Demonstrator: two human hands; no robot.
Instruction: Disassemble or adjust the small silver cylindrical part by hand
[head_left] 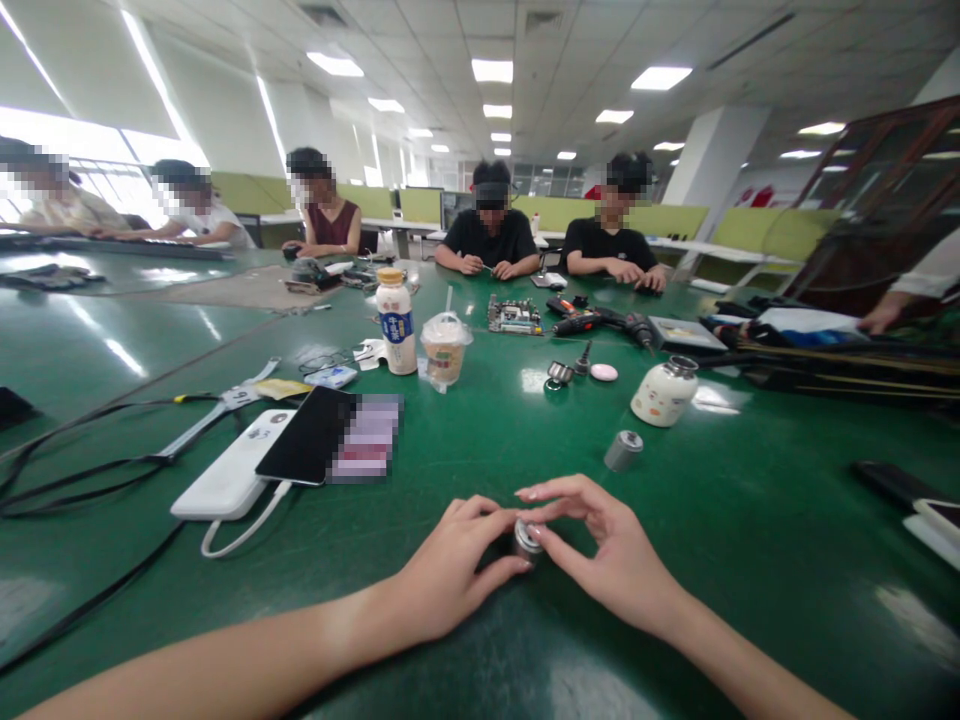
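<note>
One grey, silver-topped cylinder (526,546) in left hand's (454,562) narrow grip, right hand's (616,550) grip unclear

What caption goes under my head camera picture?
Left hand and right hand around a metal cylinder on a green table.

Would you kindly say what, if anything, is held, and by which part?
A small metal cylinder: left hand around its sides, right hand at its top.
</note>
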